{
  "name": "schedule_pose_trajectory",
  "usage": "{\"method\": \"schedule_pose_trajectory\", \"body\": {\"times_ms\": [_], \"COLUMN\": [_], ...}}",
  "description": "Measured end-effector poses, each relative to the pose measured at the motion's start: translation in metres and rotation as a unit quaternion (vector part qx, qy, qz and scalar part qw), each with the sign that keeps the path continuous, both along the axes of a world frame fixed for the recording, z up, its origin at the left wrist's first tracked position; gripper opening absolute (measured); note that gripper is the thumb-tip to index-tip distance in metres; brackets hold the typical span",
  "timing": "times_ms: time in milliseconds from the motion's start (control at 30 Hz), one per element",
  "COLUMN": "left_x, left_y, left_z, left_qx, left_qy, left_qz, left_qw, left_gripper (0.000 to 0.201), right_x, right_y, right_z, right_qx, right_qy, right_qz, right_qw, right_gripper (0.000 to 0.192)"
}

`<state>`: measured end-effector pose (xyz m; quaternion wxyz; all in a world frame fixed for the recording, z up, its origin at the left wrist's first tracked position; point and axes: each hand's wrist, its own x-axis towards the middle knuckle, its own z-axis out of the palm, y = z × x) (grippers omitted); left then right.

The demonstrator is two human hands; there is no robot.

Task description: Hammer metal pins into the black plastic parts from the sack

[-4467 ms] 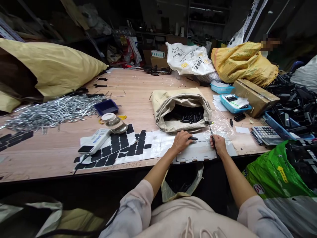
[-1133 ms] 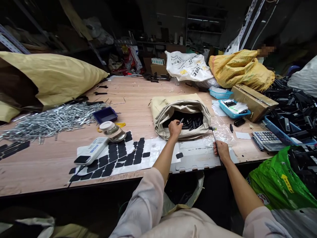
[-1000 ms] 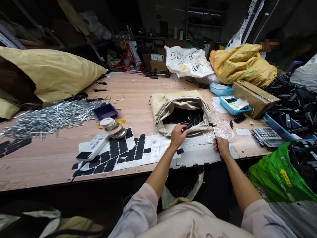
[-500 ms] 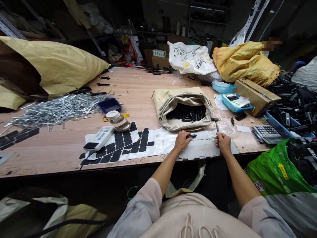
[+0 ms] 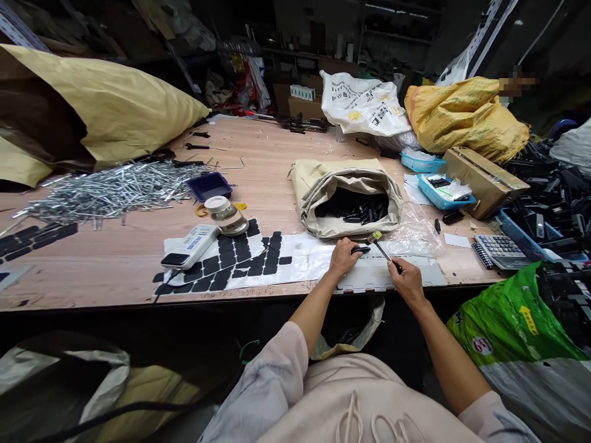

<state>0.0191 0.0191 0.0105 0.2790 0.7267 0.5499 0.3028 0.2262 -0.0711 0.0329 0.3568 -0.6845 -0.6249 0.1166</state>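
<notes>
Now the left hand (image 5: 344, 255) pinches a short black plastic piece (image 5: 361, 250) at its near end and holds it flat on the pale grey work board (image 5: 369, 280) at the counter's front edge. A second ago this hand was in the open tan paper sack (image 5: 346, 195), among the loose black pieces (image 5: 357, 212); it has come back with one and set it down. So a fresh piece is staged on the board.

Right hand (image 5: 405, 280), fingers closed round the dark handle of a small hammer (image 5: 383, 251). Half a second back the hammer stood nearly upright, head clear of the work. It now leans left, and its yellowish head sits just beside the free end of the black piece; whether they touch, cannot tell. My reading: the hammer is being brought onto the piece.

Outward: crinkled clear plastic film (image 5: 413, 237) right of the sack. To the left, white backing sheets with black rectangular pads (image 5: 231, 261), a white handheld device (image 5: 190, 246) lying on them, a glass jar with white lid (image 5: 224, 215) behind. Further left, a heap of bright metal rods (image 5: 111, 191) and a small dark blue tray (image 5: 210, 186). Wooden counter (image 5: 258, 154) is the same throughout.
</notes>
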Motion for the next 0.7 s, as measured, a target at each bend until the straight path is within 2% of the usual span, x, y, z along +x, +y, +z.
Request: {"method": "schedule_pose_trajectory", "body": {"times_ms": [133, 333, 467, 600, 700], "left_x": [0.000, 0.000, -0.001, -0.001, -0.002], "left_y": [0.000, 0.000, 0.000, -0.001, -0.002], "left_z": [0.001, 0.001, 0.001, 0.001, 0.001], "left_qx": [-0.008, -0.005, -0.014, -0.011, -0.009], "left_qy": [0.002, -0.005, -0.010, -0.017, -0.018], "left_qz": [0.002, 0.000, 0.002, -0.005, -0.001], "left_qw": [1.000, 1.000, 1.000, 1.000, 1.000], "left_gripper": [0.014, 0.010, 0.014, 0.012, 0.012], "right_x": [-0.002, -0.011, -0.013, 0.001, 0.020], "right_y": [-0.002, -0.001, 0.003, 0.013, 0.024], "right_z": [0.000, 0.000, -0.002, -0.001, -0.002], "right_qx": [-0.010, 0.033, -0.002, -0.019, -0.033], "right_qy": [-0.019, -0.002, -0.001, 0.099, 0.249], "right_qz": [0.004, 0.036, 0.038, -0.002, -0.052], "right_qw": [1.000, 0.999, 0.999, 0.995, 0.967], "right_gripper": [0.031, 0.033, 0.031, 0.032, 0.036]}}
